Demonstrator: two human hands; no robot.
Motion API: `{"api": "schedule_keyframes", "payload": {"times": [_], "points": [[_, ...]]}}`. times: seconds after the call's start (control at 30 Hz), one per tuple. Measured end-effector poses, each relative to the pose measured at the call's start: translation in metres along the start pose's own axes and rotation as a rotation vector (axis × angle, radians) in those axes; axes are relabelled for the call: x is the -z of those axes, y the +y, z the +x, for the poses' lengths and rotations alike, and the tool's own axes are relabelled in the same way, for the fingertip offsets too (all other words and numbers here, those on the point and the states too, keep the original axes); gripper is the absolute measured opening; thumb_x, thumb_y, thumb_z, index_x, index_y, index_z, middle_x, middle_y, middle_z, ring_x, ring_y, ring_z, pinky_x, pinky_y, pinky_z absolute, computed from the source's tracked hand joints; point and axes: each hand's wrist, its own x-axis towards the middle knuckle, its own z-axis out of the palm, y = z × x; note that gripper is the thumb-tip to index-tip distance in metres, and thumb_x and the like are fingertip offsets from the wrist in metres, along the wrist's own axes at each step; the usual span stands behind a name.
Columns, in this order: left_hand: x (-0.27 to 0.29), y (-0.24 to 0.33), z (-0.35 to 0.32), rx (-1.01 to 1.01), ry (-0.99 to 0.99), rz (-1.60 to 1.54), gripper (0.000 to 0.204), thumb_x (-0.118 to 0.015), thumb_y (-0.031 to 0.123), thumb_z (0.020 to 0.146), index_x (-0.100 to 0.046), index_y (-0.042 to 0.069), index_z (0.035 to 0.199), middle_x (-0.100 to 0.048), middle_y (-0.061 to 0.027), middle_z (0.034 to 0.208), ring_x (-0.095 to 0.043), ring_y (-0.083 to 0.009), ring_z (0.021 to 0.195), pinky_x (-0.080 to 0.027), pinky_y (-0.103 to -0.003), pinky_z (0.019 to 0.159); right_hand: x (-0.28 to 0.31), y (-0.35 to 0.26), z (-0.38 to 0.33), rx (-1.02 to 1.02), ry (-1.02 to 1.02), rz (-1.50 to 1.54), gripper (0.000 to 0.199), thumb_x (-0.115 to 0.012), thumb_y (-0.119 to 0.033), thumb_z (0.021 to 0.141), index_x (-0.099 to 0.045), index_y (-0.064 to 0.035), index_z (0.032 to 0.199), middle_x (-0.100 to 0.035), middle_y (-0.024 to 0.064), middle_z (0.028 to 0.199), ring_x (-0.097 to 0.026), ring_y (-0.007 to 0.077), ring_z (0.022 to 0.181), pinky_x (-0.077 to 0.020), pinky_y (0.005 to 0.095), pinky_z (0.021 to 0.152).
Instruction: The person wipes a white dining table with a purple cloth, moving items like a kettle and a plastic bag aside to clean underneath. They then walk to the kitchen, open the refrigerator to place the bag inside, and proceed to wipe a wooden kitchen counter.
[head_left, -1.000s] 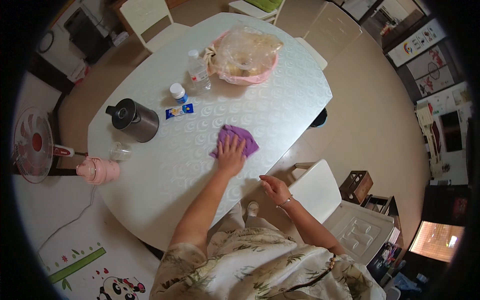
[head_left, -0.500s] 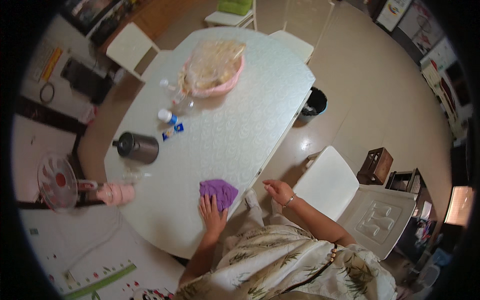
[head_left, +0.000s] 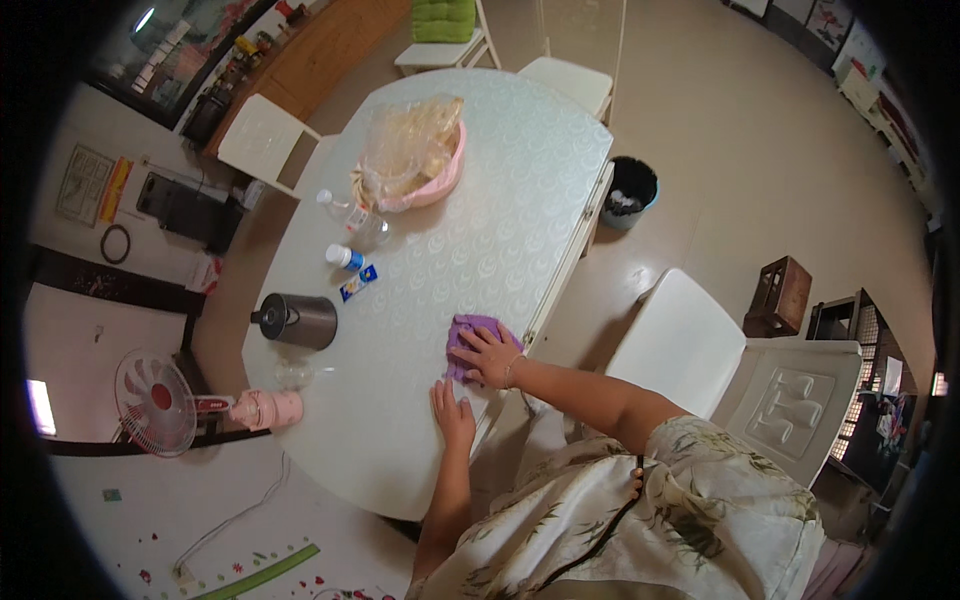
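A purple cloth (head_left: 459, 371) lies on the white patterned table (head_left: 430, 270) near its right-hand edge. My right hand (head_left: 490, 357) rests on top of it, palm down with the fingers spread, and covers much of the cloth. Just below the cloth, my left hand (head_left: 456, 418) is over the tabletop with its fingers stretched out and nothing in them.
A dark kettle (head_left: 300, 320), a clear glass (head_left: 293, 374) and a pink cup (head_left: 268, 409) stand left. Farther back are a white bottle (head_left: 345, 257), a blue packet (head_left: 358, 284), a plastic bottle (head_left: 355, 218) and a pink basin (head_left: 440, 186). A white chair (head_left: 675, 340) stands right.
My right hand has come from beside the table onto the cloth. My left hand has come off the cloth, which now lies flatter. The view has shifted.
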Motion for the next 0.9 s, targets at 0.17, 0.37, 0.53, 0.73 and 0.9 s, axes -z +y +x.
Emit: {"api": "schedule_keyframes", "payload": {"times": [0.17,0.37,0.53,0.73,0.9], "points": [[0.024,-0.033,-0.057,0.117,0.060,0.138,0.057,-0.057,0.014,0.083,-0.040,0.000,0.136,-0.035,-0.0261,0.141,-0.027,-0.0446,0.133,-0.023,-0.049,0.110,-0.038,0.054,0.008,0.080,0.054,-0.234,0.056,-0.046,-0.045,0.090,-0.035,-0.0295,0.143,-0.024,0.0023,0.152,-0.019,0.0301,0.140,-0.0087,0.0544,0.112],[0.022,-0.039,-0.089,0.229,-0.042,0.198,0.066,-0.057,0.026,0.087,-0.030,0.002,0.143,-0.019,-0.0233,0.150,-0.014,-0.0405,0.139,-0.014,-0.050,0.112,0.031,0.172,0.014,-0.323,0.532,-0.310,0.053,-0.048,-0.041,0.088,-0.041,-0.0249,0.138,-0.034,0.0045,0.146,-0.028,0.0326,0.134,-0.0185,0.0516,0.110],[0.027,-0.040,-0.079,0.295,-0.142,0.063,0.069,-0.055,0.031,0.088,-0.026,0.004,0.145,-0.013,-0.0230,0.152,-0.008,-0.0392,0.141,-0.008,-0.048,0.113,0.037,0.209,0.024,-0.314,1.031,-0.060,0.043,-0.064,-0.006,0.072,-0.059,-0.0085,0.115,-0.048,0.0174,0.127,-0.040,0.0404,0.118,-0.0347,0.0453,0.102],[0.035,-0.053,-0.083,0.253,-0.186,0.097,0.070,-0.057,0.028,0.087,-0.026,0.004,0.145,-0.012,-0.0229,0.153,-0.007,-0.0397,0.141,-0.010,-0.048,0.113,-0.062,0.061,-0.004,-0.295,1.088,0.268,0.051,-0.060,0.007,0.064,-0.056,-0.0050,0.113,-0.047,0.0213,0.121,-0.043,0.0420,0.115,-0.0349,0.0465,0.101],[0.043,-0.050,-0.085,0.248,-0.228,0.053,0.070,-0.057,0.028,0.087,-0.026,0.005,0.145,-0.011,-0.0230,0.153,-0.006,-0.0394,0.141,-0.011,-0.047,0.113,-0.073,0.072,0.001,-0.339,1.112,0.477,0.064,-0.056,0.003,0.074,-0.036,0.0003,0.135,-0.036,0.0251,0.136,-0.035,0.0445,0.125,-0.0300,0.0467,0.106]]}}
